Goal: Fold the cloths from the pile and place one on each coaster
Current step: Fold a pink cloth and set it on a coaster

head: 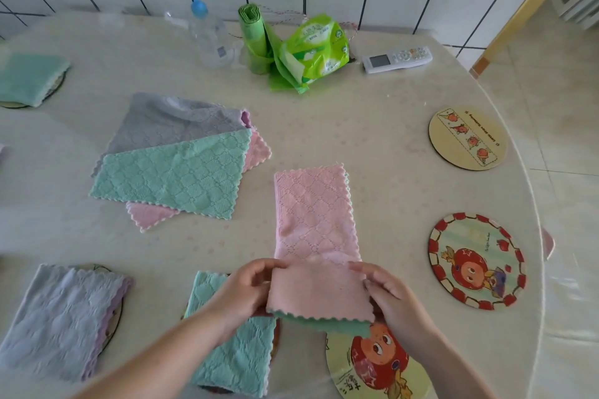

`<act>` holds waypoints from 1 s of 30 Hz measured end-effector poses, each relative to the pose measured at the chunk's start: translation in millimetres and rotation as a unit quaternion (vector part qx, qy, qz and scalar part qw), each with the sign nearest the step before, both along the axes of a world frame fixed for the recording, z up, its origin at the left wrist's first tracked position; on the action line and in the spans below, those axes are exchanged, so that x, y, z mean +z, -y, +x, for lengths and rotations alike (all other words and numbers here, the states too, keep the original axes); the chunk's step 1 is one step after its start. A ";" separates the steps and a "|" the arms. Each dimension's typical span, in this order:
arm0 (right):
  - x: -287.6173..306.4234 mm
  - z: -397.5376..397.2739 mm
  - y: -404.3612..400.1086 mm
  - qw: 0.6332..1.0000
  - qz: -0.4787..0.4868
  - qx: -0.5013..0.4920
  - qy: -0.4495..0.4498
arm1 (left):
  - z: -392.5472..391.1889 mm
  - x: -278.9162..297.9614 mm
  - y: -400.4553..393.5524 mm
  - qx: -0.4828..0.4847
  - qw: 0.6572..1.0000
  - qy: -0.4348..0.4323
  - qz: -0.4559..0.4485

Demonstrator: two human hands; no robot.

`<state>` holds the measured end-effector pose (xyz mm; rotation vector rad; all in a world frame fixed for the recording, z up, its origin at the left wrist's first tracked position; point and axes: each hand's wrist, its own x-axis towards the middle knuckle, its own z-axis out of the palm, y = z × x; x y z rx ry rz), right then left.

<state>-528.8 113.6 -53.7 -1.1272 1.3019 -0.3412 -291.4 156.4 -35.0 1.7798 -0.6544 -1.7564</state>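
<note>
Both hands work the pink cloth (316,220), which lies lengthwise on the surface (372,139) in front of the person, already folded once into a long strip. The left hand (246,288) pinches the near left corner and the right hand (385,291) pinches the near right corner, each grip closed on the fabric between thumb and fingers. Together they have the near end lifted and turned over toward the far end, so its green underside shows along the raised edge. Holding both corners at once keeps the edge straight, which should let the second fold land square.

The pile (175,159) sits just left of the pink cloth: a green cloth on top, a pink one under it, a grey one at the back, all unfolded.

Three coasters already carry folded cloths: a green one at the far left (29,78), a grey one at the near left (61,317), and a green one (236,334) under the left forearm. Three coasters are bare: one just under the hands (376,366), one to the right (476,261), and one further back on the right (466,138). The nearest bare coaster looks the likely spot for this cloth, since it lies directly below the fold.
</note>
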 end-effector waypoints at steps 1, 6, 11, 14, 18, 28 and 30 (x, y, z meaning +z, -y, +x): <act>0.9 -0.4 2.2 1.000 0.019 -0.002 0.010 | 1.4 -1.9 2.9 -0.039 0.997 0.059 -0.033; 8.8 0.8 25.5 0.998 -0.018 0.022 0.049 | 3.5 -11.3 25.2 -0.107 0.946 0.252 -0.171; 6.5 11.3 55.0 0.963 -0.262 0.022 -0.066 | 0.8 -11.4 54.2 -0.084 0.943 0.229 -0.226; 4.3 27.6 76.0 0.963 -0.259 -0.005 -0.070 | -4.1 -17.1 69.6 -0.028 0.953 0.192 -0.231; -11.0 45.7 102.2 0.975 -0.202 -0.030 -0.089 | -4.9 -31.5 81.4 0.016 0.958 0.197 -0.209; -33.5 67.4 132.8 0.966 -0.181 -0.022 -0.185 | -0.6 -52.4 105.4 0.035 0.962 0.254 -0.098; -33.9 69.6 134.3 0.967 -0.167 -0.022 -0.193 | 0.2 -51.4 108.2 0.030 0.965 0.249 -0.080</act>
